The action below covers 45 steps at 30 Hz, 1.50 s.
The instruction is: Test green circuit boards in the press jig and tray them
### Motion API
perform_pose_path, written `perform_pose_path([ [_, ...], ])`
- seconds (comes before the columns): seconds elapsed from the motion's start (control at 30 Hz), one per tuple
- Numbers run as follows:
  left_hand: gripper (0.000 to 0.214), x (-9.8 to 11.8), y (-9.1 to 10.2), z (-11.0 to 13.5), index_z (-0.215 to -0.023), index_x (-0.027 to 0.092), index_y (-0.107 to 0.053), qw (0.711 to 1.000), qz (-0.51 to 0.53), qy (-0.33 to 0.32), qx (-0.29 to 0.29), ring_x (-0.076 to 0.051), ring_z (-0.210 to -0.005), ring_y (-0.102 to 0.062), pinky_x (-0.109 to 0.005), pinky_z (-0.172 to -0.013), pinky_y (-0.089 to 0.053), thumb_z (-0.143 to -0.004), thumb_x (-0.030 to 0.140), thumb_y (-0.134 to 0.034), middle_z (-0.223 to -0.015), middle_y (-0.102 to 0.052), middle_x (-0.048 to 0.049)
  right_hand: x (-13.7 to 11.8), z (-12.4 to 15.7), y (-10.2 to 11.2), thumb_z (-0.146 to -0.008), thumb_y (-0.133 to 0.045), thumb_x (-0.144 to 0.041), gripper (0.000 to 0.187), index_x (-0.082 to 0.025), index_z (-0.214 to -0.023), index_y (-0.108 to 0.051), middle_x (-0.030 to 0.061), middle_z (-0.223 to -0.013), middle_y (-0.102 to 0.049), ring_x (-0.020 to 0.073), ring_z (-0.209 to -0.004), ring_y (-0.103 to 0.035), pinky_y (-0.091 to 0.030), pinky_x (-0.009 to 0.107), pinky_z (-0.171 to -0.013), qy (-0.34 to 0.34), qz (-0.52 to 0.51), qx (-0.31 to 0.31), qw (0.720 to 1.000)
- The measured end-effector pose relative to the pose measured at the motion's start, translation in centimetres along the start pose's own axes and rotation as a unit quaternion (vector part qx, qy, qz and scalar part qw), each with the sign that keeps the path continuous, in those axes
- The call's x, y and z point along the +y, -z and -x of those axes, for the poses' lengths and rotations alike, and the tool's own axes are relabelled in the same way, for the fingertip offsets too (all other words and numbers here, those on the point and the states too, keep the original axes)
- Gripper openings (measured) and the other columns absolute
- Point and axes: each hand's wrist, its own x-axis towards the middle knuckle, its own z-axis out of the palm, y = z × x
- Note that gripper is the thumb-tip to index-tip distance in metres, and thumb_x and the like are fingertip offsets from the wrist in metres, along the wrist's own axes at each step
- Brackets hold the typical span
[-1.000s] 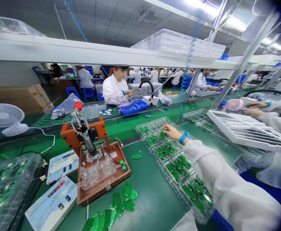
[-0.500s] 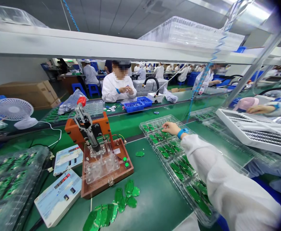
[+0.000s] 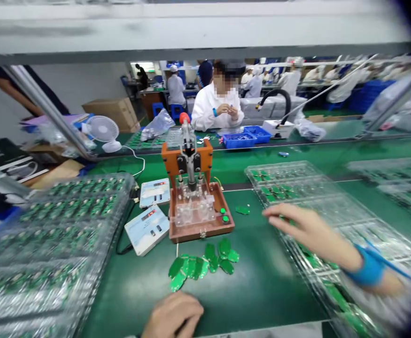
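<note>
This is an electronics assembly factory, a long production floor where rows of workers [image 3: 290, 80] in white smocks and caps recede into the distance. The green-matted worktop [image 3: 261, 295] carries clear plastic trays of green circuit boards [image 3: 60, 234], a lever-operated press fixture [image 3: 190, 159] and white digital counters [image 3: 148, 230] with red readouts. Across the line, a co-worker [image 3: 215, 105] in a white smock and blue wristband sits at a matching station beside blue parts bins [image 3: 239, 140], with blue stools [image 3: 176, 110] and cardboard cartons [image 3: 112, 110] farther back.
</note>
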Motion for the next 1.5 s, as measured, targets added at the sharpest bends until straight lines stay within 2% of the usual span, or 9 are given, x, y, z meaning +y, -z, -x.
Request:
perform_pose_path([
  [0.1, 0.012, -1.6, 4.2, -0.4, -0.100, 0.024, -0.072, 0.995, -0.032, 0.097, -0.015, -0.018, -0.093, -0.072, -0.027, -0.084, -0.060, -0.097, 0.018, -0.062, -0.100, -0.077, -0.0046, -4.3, 3.6, -4.3, -0.100, -0.053, -0.046, 0.025, -0.034, -0.114, -0.071, 0.0004, -0.116, -0.075, 0.0197, -0.107, -0.071, -0.060, 0.035, -0.093, 0.063, -0.011, -0.061, 0.996],
  [0.2, 0.016, -3.8, 6.7, -0.6, -0.104, 0.027, -0.076, 0.985, -0.051, 0.154, -0.066, -0.022, -0.110, -0.069, -0.036, -0.096, -0.058, -0.097, 0.023, -0.063, -0.115, -0.076, -0.0054, -6.0, 4.9, -9.2, -0.101, -0.052, -0.044, 0.026, -0.031, -0.115, -0.069, 0.0024, -0.120, -0.074, 0.0221, -0.112, -0.070, -0.061, 0.040, -0.095, 0.054, -0.005, -0.014, 0.998],
  [0.43, 0.035, -5.1, 7.1, -2.3, -0.121, 0.028, -0.072, 0.968, -0.056, 0.172, -0.174, -0.025, -0.127, -0.060, -0.046, -0.109, -0.051, -0.090, 0.015, -0.063, -0.139, -0.067, -0.0050, -5.3, 3.2, -15.4, -0.096, -0.060, -0.047, 0.027, -0.028, -0.113, -0.067, 0.0081, -0.124, -0.070, 0.0307, -0.119, -0.064, -0.057, 0.052, -0.100, 0.000, -0.014, 0.110, 0.994],
  [0.77, 0.027, -5.6, 7.2, -2.3, -0.118, 0.028, -0.074, 0.969, -0.029, 0.194, -0.148, -0.025, -0.122, -0.064, -0.043, -0.105, -0.053, -0.091, 0.029, -0.072, -0.133, -0.070, -0.0057, -4.8, 3.0, -15.5, -0.093, -0.065, -0.042, 0.019, -0.030, -0.107, -0.067, 0.0067, -0.114, -0.074, 0.0320, -0.110, -0.068, -0.058, 0.054, -0.094, -0.006, -0.082, 0.105, 0.991],
  [0.9, 0.022, -4.3, 8.2, -2.3, -0.111, 0.025, -0.076, 0.972, 0.016, 0.223, -0.078, -0.021, -0.100, -0.073, -0.031, -0.080, -0.061, -0.090, 0.031, -0.072, -0.127, -0.072, -0.0078, -5.4, 3.0, -13.7, -0.092, -0.067, -0.046, 0.023, -0.034, -0.112, -0.068, 0.0051, -0.124, -0.070, 0.0296, -0.118, -0.066, -0.058, 0.050, -0.099, -0.013, -0.156, 0.109, 0.982],
  [0.97, 0.020, -3.7, 8.5, -3.5, -0.108, 0.023, -0.076, 0.977, 0.016, 0.208, -0.035, -0.022, -0.103, -0.072, -0.032, -0.081, -0.061, -0.092, 0.032, -0.070, -0.127, -0.072, -0.0086, -5.8, 1.6, -12.8, -0.092, -0.068, -0.046, 0.024, -0.034, -0.112, -0.068, 0.0045, -0.127, -0.069, 0.0283, -0.122, -0.063, -0.055, 0.050, -0.103, 0.007, -0.175, 0.107, 0.979],
  [1.07, 0.020, -4.0, 8.3, -6.9, -0.109, 0.024, -0.075, 0.986, -0.047, 0.159, 0.002, -0.026, -0.119, -0.066, -0.044, -0.103, -0.053, -0.092, 0.033, -0.071, -0.129, -0.071, -0.0081, -6.5, -2.2, -12.0, -0.091, -0.069, -0.042, 0.022, -0.030, -0.110, -0.070, 0.0064, -0.124, -0.071, 0.0283, -0.123, -0.062, -0.052, 0.051, -0.106, 0.064, -0.174, 0.103, 0.977],
  [1.23, 0.021, -6.6, 7.1, -12.5, -0.108, 0.020, -0.073, 0.984, -0.140, 0.111, 0.017, -0.028, -0.119, -0.063, -0.048, -0.105, -0.050, -0.090, 0.029, -0.075, -0.124, -0.072, -0.0090, -7.0, -8.5, -11.9, -0.087, -0.074, -0.034, 0.021, -0.025, -0.106, -0.072, 0.0077, -0.121, -0.072, 0.0283, -0.121, -0.062, -0.050, 0.051, -0.108, 0.128, -0.157, 0.081, 0.976],
  [1.5, 0.016, -7.4, 6.7, -13.2, -0.106, 0.021, -0.072, 0.985, -0.146, 0.087, -0.004, -0.027, -0.117, -0.063, -0.047, -0.103, -0.051, -0.093, 0.029, -0.071, -0.122, -0.072, -0.0075, -6.2, -9.9, -12.5, -0.084, -0.076, -0.030, 0.022, -0.026, -0.105, -0.075, 0.0080, -0.122, -0.073, 0.0277, -0.120, -0.064, -0.051, 0.051, -0.107, 0.160, -0.139, 0.045, 0.976],
])
